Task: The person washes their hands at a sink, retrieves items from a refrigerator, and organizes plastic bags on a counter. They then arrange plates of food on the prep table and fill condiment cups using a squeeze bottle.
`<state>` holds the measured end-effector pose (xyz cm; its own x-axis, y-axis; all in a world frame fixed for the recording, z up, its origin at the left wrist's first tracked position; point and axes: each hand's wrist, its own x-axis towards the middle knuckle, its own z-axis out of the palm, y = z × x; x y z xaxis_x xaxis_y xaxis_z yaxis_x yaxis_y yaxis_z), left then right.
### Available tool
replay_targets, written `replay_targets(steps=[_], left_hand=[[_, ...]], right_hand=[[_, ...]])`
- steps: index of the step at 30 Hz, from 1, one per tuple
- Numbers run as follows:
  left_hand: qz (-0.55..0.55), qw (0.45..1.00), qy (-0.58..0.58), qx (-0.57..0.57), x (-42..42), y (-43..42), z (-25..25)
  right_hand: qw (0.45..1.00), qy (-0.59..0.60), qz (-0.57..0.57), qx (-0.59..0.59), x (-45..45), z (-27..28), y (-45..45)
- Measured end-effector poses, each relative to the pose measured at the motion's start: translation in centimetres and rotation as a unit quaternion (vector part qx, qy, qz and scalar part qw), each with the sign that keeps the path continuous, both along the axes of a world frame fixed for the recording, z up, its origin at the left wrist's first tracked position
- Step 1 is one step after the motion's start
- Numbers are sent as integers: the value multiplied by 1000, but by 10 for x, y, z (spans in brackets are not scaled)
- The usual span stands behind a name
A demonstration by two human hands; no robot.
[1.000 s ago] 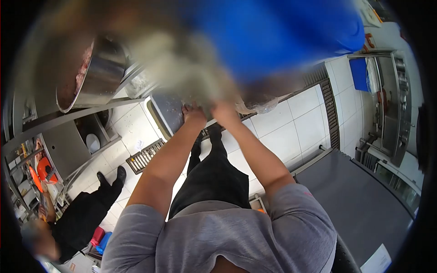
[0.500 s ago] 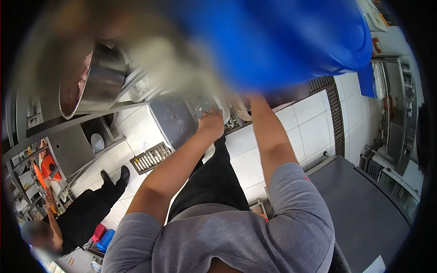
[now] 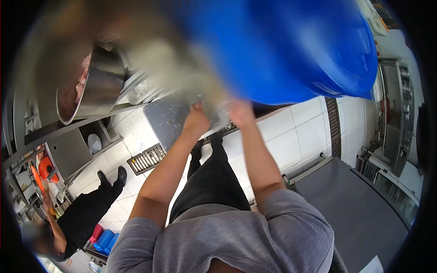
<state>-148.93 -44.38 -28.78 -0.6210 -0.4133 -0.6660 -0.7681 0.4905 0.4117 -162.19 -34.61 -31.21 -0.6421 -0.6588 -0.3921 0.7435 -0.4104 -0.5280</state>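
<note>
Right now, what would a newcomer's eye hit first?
The big blue object, partly blurred, filling the top right of centre. Next, the metal pot at upper left, pinkish contents showing. Then the left hand and blurred right hand, near the centre.

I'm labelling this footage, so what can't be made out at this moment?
All in the head view:
Right hand: fingertips blurred, so its grip is unclear.
Left hand: fingers partly hidden by the hand itself; hold unclear.
Blue object: blurred, cut off by the top edge; full shape unknown.
</note>
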Motion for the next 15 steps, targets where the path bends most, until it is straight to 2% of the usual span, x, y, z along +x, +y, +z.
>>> replay_targets(steps=[2, 3, 4, 5, 6, 7, 8, 10, 11, 12, 13, 14, 15], left_hand=[[221, 973, 67, -12, -9, -9, 30], [218, 974, 66, -12, -6, -11, 29], [208, 972, 90, -69, -2, -13, 27], [196, 966, 112, -126, 3, -14, 24], [193, 967, 111, -127, 8, -15, 20], [128, 983, 65, -114, 12, -19, 16], [62, 993, 18, -100, 16, -22, 14], [60, 994, 26, -91, 16, -21, 32], [62, 994, 39, -80, 14, -19, 41], [61, 994, 40, -76, 16, -15, 45], [69, 994, 46, -68, 18, -14, 48], [78, 994, 51, -63, 19, -14, 52], [82, 993, 53, -65, 20, -14, 59]], right_hand=[[991, -33, 107, -80, 34, -41, -19], [989, 28, 141, 45, 52, -36, -39], [966, 87, 173, 169, 64, -31, -55], [967, 84, 171, 168, 73, -50, -55], [817, 302, 349, 346, 82, -88, -52], [560, 480, 478, 478, 86, -112, -53], [563, 478, 476, 477, 86, -119, -54], [604, 508, 395, 470, 83, -107, -50], [624, 529, 302, 489, 82, -90, -48], [622, 528, 303, 492, 74, -54, -44], [613, 581, 270, 463, 61, -20, -38], [601, 632, 235, 428, 49, -4, -31], [604, 629, 200, 448, 35, -22, -27]])
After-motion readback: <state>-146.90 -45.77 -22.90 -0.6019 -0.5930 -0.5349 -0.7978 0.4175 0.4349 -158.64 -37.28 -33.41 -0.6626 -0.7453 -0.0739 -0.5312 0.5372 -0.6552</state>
